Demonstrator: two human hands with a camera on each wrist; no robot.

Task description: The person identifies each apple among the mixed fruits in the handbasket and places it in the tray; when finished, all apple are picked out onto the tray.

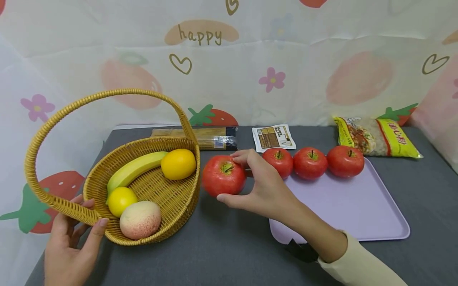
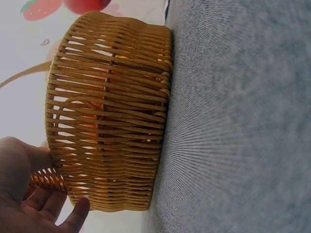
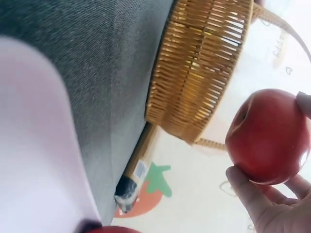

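My right hand (image 1: 268, 186) grips a red apple (image 1: 223, 176) between thumb and fingers. It is held up just right of the wicker basket (image 1: 195, 198); the right wrist view shows the apple (image 3: 269, 136) off the table. At the basket's near left side, my left hand (image 1: 73, 242) holds the base of the handle (image 1: 76, 210). Inside the basket lie a banana (image 1: 134, 171), an orange fruit (image 1: 178, 164), a yellow lemon-like fruit (image 1: 122, 201) and a peach (image 1: 140, 219). Three more apples (image 1: 310, 163) sit in a row along the back of the lilac tray (image 1: 358, 214).
Along the back of the grey table (image 1: 236, 246) lie a pack of dry noodles (image 1: 211, 138), a small white packet (image 1: 274, 138) and a yellow food bag (image 1: 379, 137). A printed cloth (image 1: 229, 79) hangs behind. The basket's tall handle arches over its left side.
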